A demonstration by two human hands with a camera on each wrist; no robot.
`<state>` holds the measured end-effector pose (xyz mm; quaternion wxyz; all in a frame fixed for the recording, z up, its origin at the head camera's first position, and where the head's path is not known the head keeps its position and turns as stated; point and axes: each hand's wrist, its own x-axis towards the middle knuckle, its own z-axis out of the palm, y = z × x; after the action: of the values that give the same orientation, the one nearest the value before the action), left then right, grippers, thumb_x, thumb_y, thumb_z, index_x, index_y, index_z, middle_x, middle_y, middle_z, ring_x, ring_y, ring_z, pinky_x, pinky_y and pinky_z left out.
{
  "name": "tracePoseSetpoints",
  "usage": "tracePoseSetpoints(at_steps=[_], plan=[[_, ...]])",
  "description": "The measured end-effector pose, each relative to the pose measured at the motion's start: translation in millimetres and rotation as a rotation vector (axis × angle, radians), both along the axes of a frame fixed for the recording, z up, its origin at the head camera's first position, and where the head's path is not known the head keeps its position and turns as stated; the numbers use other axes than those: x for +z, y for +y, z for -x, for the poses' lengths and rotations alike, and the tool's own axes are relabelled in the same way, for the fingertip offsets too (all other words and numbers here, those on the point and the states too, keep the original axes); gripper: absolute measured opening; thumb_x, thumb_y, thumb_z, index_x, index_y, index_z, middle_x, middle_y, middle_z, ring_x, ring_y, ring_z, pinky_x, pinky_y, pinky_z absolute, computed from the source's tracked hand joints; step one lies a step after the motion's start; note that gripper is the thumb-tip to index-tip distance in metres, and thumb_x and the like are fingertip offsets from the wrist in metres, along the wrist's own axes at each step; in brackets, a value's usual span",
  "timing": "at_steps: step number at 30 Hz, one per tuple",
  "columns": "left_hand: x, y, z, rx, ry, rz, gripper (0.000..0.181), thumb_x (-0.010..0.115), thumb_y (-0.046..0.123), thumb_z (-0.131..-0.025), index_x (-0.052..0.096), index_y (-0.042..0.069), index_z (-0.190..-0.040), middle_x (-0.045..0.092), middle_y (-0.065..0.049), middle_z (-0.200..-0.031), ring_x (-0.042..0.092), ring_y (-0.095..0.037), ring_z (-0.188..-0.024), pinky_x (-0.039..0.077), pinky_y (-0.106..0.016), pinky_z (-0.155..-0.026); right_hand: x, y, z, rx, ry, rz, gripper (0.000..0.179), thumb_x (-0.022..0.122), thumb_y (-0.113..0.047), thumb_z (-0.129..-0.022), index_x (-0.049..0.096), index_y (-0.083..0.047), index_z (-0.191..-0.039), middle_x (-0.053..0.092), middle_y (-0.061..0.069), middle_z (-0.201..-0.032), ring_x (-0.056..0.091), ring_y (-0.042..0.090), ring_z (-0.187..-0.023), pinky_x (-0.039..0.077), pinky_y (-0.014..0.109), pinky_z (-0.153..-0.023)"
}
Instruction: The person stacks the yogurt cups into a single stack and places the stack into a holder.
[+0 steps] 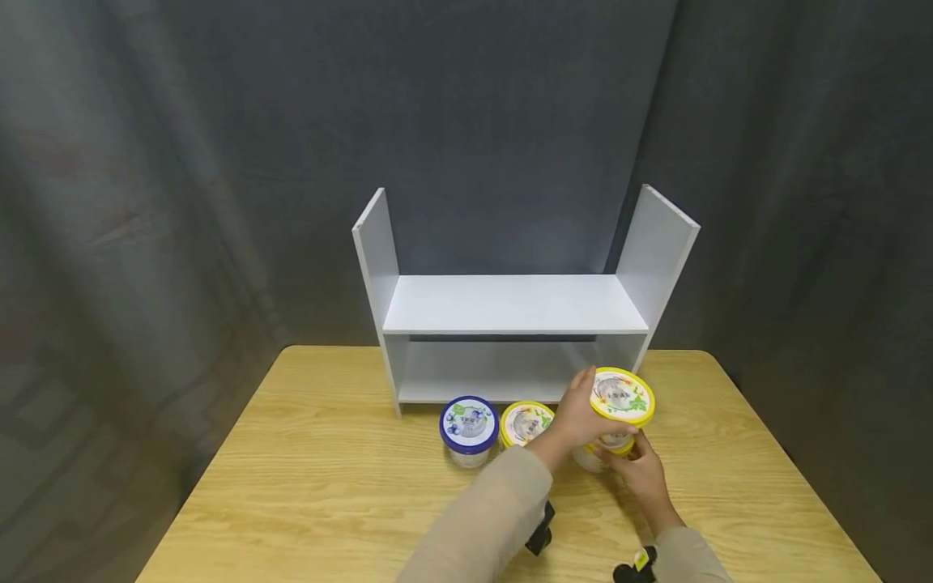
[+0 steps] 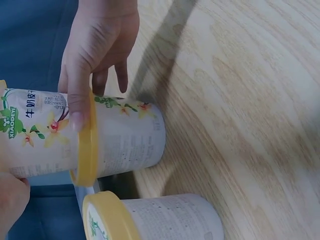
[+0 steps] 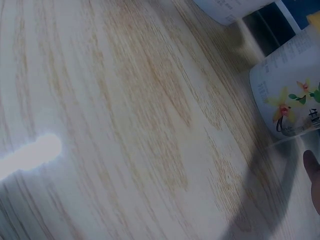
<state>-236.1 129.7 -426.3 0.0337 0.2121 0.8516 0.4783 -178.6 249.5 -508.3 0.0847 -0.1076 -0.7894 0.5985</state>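
Two yellow-lidded ice cream tubs stand stacked at the right of the table. My left hand (image 1: 576, 417) grips the upper tub (image 2: 37, 132) near its lid, with the thumb across the near side. Lower down, my right hand (image 1: 643, 474) holds the upper tub round its base, its thumb (image 2: 78, 102) lying against the lower tub's yellow lid (image 2: 87, 150). The lower tub (image 2: 132, 137) rests upright on the wood. Just left of the stack is another yellow-lidded tub (image 1: 526, 423), partly hidden by my left wrist. Beside that stands a blue-lidded tub (image 1: 470, 425).
Behind the tubs a white two-tier shelf (image 1: 513, 304) stands on the wooden table (image 1: 313, 478), its side panels rising left and right. Dark grey curtains (image 1: 496, 121) hang around the back and sides.
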Motion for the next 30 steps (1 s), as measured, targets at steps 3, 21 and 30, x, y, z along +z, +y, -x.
tracePoseSetpoints(at_steps=[3, 21, 30], plan=[[-1.4, -0.4, -0.1, -0.005, 0.008, 0.013, 0.105, 0.080, 0.041, -0.052, 0.023, 0.013, -0.137, 0.025, 0.002, -0.137, 0.030, -0.015, -0.121, 0.030, -0.028, -0.095, 0.1, -2, -0.2, -0.002, -0.006, 0.019, 0.063, 0.067, -0.020, -0.075, 0.035, -0.008, -0.127, 0.048, 0.011, -0.111, 0.048, -0.003, -0.082, 0.044, 0.018, -0.069], [5.4, -4.3, -0.8, 0.017, -0.029, 0.061, 0.111, 0.081, 0.042, -0.048, 0.018, 0.021, -0.138, 0.021, 0.005, -0.139, 0.029, -0.024, -0.120, 0.033, -0.035, -0.092, 1.6, -2, -1.4, 0.012, -0.042, 0.007, 0.071, 0.066, -0.027, -0.076, 0.028, -0.011, -0.133, 0.042, 0.013, -0.121, 0.044, 0.013, -0.099, 0.043, 0.022, -0.073], [4.0, -29.1, -6.8, -0.008, -0.053, 0.005, 0.101, 0.077, 0.044, -0.056, 0.020, 0.023, -0.138, 0.019, 0.010, -0.140, 0.024, -0.024, -0.124, 0.030, -0.046, -0.093, 3.2, -2, -2.0, 0.021, -0.057, 0.042, 0.074, 0.068, -0.028, -0.074, 0.026, -0.012, -0.133, 0.039, 0.016, -0.122, 0.043, 0.025, -0.103, 0.044, 0.028, -0.076]])
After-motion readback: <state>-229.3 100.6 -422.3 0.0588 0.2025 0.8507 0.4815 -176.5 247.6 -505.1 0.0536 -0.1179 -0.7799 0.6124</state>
